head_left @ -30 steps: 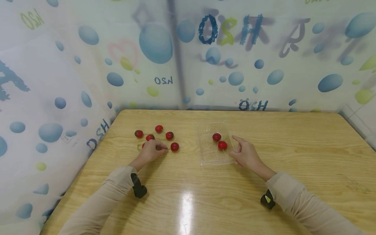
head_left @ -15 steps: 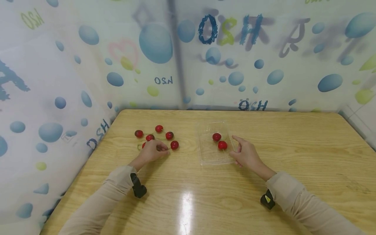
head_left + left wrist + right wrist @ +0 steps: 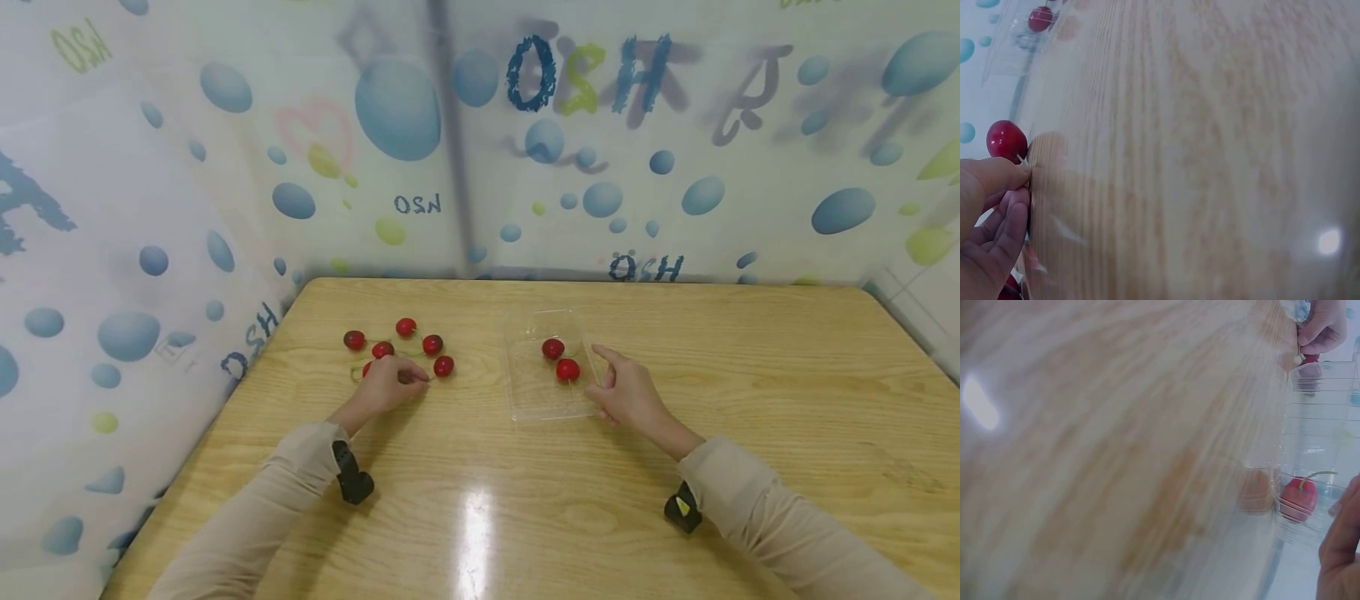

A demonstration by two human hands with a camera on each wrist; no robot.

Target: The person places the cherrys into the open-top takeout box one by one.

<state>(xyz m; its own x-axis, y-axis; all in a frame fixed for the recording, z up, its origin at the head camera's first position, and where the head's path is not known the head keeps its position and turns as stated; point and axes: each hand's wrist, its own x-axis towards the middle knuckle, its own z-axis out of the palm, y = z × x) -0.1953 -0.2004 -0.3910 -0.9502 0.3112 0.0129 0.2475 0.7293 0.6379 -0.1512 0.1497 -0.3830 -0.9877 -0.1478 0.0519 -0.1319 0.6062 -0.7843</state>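
The held cherry (image 3: 443, 367) is at the right edge of a loose group of cherries, on the left part of the desk (image 3: 787, 375); whether it touches the wood, I cannot tell. Its stem is pinched between thumb and forefinger of the left hand (image 3: 386, 385), the fingertips closed together. This hand covers a good part of one cherry (image 3: 366, 369), and four others lie just behind: a dark one (image 3: 354, 340), a far one (image 3: 406, 327), a middle one (image 3: 383, 350) and one nearest to the held fruit (image 3: 432, 344). To the right, across a strip of wood, stands a transparent tray (image 3: 532, 404), whose left wall is between the held cherry and two cherries (image 3: 567, 370) inside. At its right wall is the right hand (image 3: 630, 393), thumb and forefinger spread widely apart; it seems to touch the rim. Both sleeves (image 3: 738, 487) are beige, with a black device (image 3: 352, 475) at each wrist. Behind the desk is a wall (image 3: 495, 175) printed with blue drops.
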